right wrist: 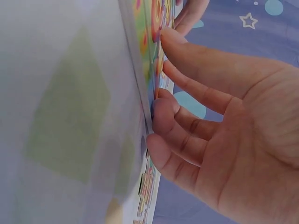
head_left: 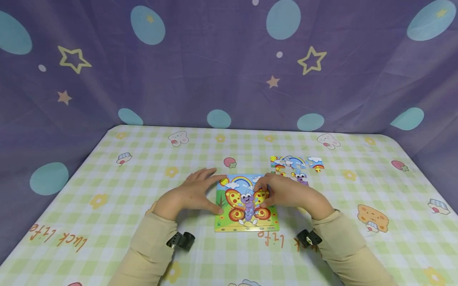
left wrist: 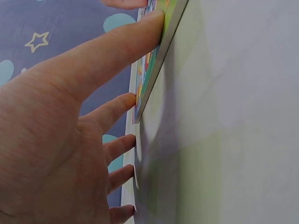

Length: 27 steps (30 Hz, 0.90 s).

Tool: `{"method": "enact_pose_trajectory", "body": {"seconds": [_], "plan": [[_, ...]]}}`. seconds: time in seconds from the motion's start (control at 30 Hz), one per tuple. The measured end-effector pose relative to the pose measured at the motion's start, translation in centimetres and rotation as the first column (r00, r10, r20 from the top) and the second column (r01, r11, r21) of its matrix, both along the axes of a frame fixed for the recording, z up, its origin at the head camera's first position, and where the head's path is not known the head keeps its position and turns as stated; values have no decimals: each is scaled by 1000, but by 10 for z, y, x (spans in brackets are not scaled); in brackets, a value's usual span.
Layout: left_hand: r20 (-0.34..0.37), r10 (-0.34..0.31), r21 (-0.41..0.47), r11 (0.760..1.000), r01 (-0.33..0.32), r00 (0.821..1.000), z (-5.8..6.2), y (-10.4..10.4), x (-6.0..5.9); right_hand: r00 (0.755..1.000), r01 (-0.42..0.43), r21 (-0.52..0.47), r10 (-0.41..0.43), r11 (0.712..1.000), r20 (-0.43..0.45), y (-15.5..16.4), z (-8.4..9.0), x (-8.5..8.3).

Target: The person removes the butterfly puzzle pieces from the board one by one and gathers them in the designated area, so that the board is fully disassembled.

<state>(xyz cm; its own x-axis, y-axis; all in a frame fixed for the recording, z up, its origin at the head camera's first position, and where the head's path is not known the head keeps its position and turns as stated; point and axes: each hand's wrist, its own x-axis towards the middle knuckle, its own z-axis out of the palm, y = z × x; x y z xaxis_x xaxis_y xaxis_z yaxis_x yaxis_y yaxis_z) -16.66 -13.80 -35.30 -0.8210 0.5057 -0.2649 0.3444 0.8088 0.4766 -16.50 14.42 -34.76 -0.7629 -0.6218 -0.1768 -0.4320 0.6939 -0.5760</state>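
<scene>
A butterfly jigsaw puzzle (head_left: 236, 216) lies flat in its tray on the table, between both hands. My left hand (head_left: 195, 194) rests at its left side with fingers spread; in the left wrist view the thumb (left wrist: 135, 35) presses the tray's edge and the index fingertip touches the corner. Over the puzzle's right part, my right hand (head_left: 286, 190) has curled fingers, thumb and index at either side of a yellow wing piece (head_left: 262, 195). The right wrist view shows these fingertips (right wrist: 170, 37) at the puzzle's surface; the piece's edges are partly hidden.
Several loose puzzle pieces (head_left: 296, 162) lie beyond the right hand, some partly covered by it. A checked tablecloth (head_left: 143, 171) with printed flowers and cakes covers the table. A purple curtain (head_left: 229, 63) hangs behind. Dark cameras (head_left: 182, 240) are strapped at both wrists.
</scene>
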Motion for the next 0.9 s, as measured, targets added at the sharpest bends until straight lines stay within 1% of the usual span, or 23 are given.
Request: {"method": "enact_pose_trajectory", "body": {"seconds": [0.13,0.37,0.67,0.9], "plan": [[-1,-1,-2,1000,1,1000,0,0,0,1000,12,11,-12,1000,4,0,1,1],[2,-1,3,1000,1,1000,0,0,0,1000,15,-1,-15,1000,3,-1,0,3],[6,3,-2,1000,-3,1000,-1,0,0,1000,-2,-31,2,1000,-2,-1,-3,2],[1,3,0,1000,-3,1000,0,0,0,1000,0,-70,2,998,23,-3,-3,3]]}}
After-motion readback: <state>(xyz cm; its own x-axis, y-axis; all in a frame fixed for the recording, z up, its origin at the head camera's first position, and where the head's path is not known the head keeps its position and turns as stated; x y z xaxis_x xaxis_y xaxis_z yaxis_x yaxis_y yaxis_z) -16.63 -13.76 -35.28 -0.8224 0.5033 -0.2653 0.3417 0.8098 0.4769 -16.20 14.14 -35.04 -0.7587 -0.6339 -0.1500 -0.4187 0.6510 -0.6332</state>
